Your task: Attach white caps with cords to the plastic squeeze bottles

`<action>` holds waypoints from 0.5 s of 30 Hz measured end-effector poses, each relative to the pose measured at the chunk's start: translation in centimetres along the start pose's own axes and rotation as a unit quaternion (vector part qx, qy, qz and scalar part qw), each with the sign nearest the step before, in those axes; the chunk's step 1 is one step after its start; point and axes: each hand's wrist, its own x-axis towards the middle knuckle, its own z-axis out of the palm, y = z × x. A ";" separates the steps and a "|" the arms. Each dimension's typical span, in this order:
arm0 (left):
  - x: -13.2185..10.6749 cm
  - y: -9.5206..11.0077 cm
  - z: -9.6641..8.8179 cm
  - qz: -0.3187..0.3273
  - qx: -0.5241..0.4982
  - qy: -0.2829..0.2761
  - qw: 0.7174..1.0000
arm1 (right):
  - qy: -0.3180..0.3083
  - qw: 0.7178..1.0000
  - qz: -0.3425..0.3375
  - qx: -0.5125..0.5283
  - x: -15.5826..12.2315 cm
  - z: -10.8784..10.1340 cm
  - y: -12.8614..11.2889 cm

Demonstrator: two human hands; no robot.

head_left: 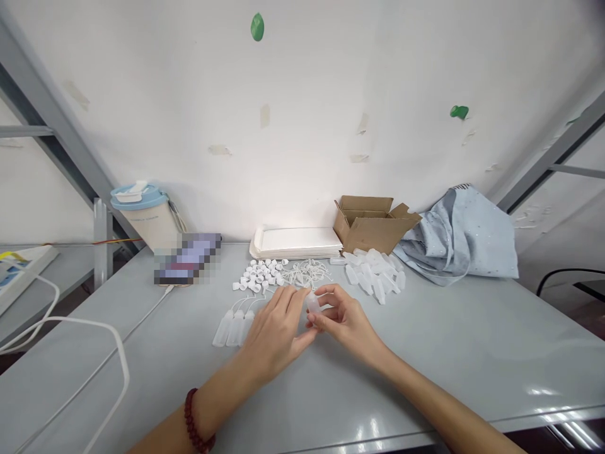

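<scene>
A small translucent plastic squeeze bottle [313, 303] is between my two hands, close above the table. My right hand [347, 320] grips it from the right, thumb and fingers curled round its body. My left hand [278, 325] touches it from the left, index fingertip at its top and thumb near its lower end. What lies under the left fingers is hidden. Left of that hand, several finished-looking bottles with thin white tubes [235, 326] lie side by side. Beyond the hands are a heap of white caps [261, 275], a tangle of thin white tubes [307, 273] and a pile of loose bottles [375, 275].
Along the wall are a stack of white trays [300, 241], an open cardboard box [378, 233] and a light blue cloth bag [472, 236]. A cup with a blue lid [146, 214] and a phone [189, 258] on a cable [137, 331] occupy the left of the grey table [449, 353].
</scene>
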 end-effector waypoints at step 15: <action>-0.1 -3.5 -4.6 -0.116 -0.028 -0.273 0.955 | -0.070 0.988 0.003 -0.141 0.0 -0.3 -0.4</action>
